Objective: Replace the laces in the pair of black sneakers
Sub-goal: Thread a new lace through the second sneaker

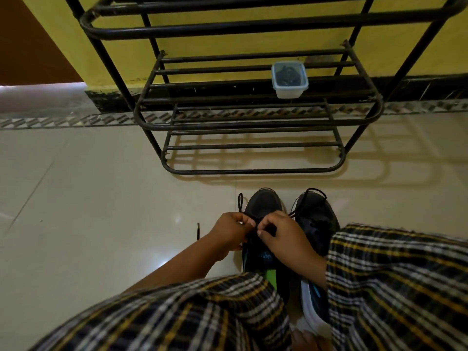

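Observation:
Two black sneakers stand side by side on the floor between my knees, toes pointing away from me. My left hand (231,230) and my right hand (279,235) meet over the left sneaker (263,206), each pinching its black lace (240,201) above the eyelets. One loop of that lace sticks out past the toe on the left, and a loose end lies on the tiles beside my left wrist. The right sneaker (316,219) has its own black lace looped over the toe; its heel is partly hidden by my checked trouser leg.
A black metal shoe rack (253,122) stands straight ahead against a yellow wall. On its middle shelf sits a clear plastic box (290,81) with dark contents. Beige floor tiles (101,198) spread to the left. My checked trouser legs (395,287) fill the bottom.

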Motion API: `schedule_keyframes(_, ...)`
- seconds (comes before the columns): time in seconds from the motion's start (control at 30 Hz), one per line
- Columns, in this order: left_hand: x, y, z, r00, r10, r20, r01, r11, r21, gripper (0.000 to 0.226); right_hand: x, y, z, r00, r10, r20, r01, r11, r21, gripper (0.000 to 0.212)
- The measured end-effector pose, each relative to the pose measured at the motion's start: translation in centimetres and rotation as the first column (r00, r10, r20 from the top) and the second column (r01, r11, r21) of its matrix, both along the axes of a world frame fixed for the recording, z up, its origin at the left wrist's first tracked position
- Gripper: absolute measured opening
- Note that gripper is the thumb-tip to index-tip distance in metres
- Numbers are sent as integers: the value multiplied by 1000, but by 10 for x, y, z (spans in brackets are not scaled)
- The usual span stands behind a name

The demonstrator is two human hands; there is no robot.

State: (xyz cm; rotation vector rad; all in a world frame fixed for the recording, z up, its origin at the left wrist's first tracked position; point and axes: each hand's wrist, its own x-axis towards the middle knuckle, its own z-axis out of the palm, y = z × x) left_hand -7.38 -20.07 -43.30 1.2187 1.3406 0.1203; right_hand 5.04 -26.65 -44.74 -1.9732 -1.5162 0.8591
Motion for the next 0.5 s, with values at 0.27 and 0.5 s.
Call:
schedule_keyframes(0.27,-2,0,-4,989,143,48,-150,969,195,22,-9,-20,16,889,405,213,-432,896,98,10)
schedule_keyframes(0.5,-18,22,10,701,615,360,-667,745,27,16,-8,-22,18,883,418,211,-443,893,82,11)
